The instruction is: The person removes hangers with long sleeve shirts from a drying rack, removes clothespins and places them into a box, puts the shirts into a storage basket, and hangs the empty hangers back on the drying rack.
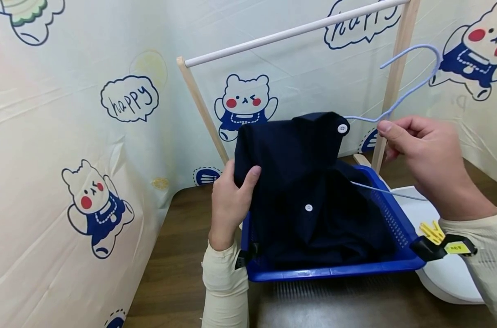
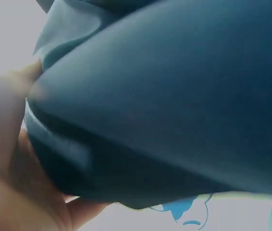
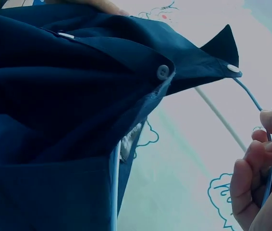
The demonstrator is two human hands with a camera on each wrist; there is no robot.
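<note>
A dark navy shirt with white buttons is bunched up, its lower part lying in a blue basket. My left hand grips the shirt's left side, thumb in front and the other fingers partly hidden by the cloth. With thumb and fingertips my right hand pinches a light blue wire hanger just below its hook. One hanger arm runs into the shirt beside the button at the collar, and the lower bar passes behind the cloth. In the right wrist view the hanger wire leads from the buttoned collar tip to my fingers.
Behind the basket stands a wooden rack with a white rail. To the right, a white container sits partly under my forearm, near yellow clips. A printed curtain encloses the brown table.
</note>
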